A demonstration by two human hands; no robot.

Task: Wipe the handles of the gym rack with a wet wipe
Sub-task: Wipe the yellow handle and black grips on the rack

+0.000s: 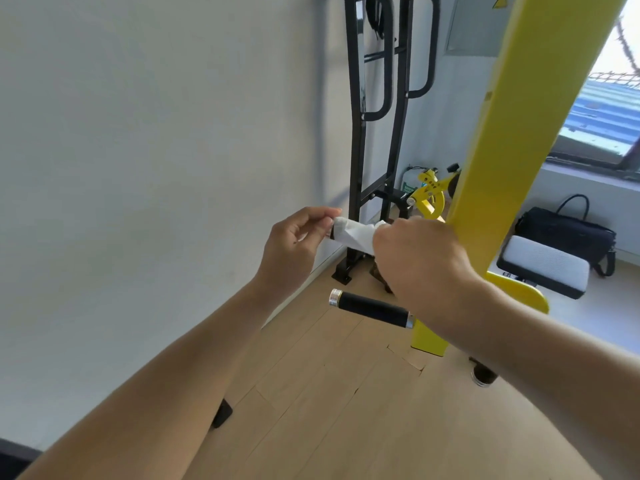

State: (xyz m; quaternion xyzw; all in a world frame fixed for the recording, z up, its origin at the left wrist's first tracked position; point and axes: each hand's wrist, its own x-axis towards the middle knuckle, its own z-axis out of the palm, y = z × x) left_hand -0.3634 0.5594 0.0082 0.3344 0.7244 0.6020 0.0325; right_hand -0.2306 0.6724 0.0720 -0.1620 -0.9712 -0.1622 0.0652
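Yellow rack post [502, 161] slants up right. Upper handle [333, 233], wrapped in wet wipe [356, 235], juts left from post, roughly level. Right hand [419, 254] clenches wipe around it; left hand [298, 240] pinches wipe's outer end. Lower black handle [370, 308] bare below. Black bag [568, 233], grey pad [543, 265] on floor right.

Two bare forearms, no sleeves, unadorned hands
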